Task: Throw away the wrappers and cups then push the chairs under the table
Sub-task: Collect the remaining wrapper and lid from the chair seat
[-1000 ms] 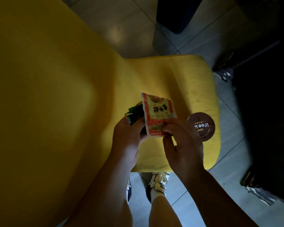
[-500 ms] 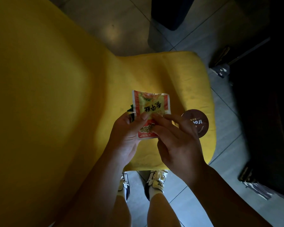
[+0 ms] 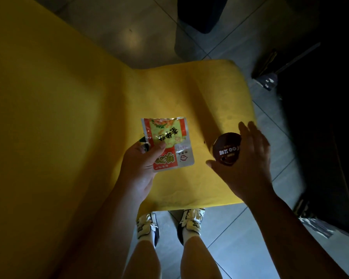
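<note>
A red, green and silver snack wrapper (image 3: 167,141) is pinched in my left hand (image 3: 143,166), held above the seat of a yellow chair (image 3: 189,93). A bit of a dark green wrapper (image 3: 143,140) pokes out behind it in the same hand. A dark brown round cup (image 3: 227,149) with a printed lid stands on the seat near its right edge. My right hand (image 3: 248,158) is spread around the cup, thumb at its lower left and fingers past its right side; whether it touches the cup is unclear.
The yellow chair back (image 3: 48,127) fills the left of the view. Grey floor tiles (image 3: 240,238) lie around the chair. A dark bin or object (image 3: 199,13) stands at the top, and dark furniture (image 3: 320,137) with crumpled wrappers (image 3: 314,224) beside it is on the right.
My right hand let go of the snack wrapper and moved right to the brown cup. My left hand now holds the wrapper alone.
</note>
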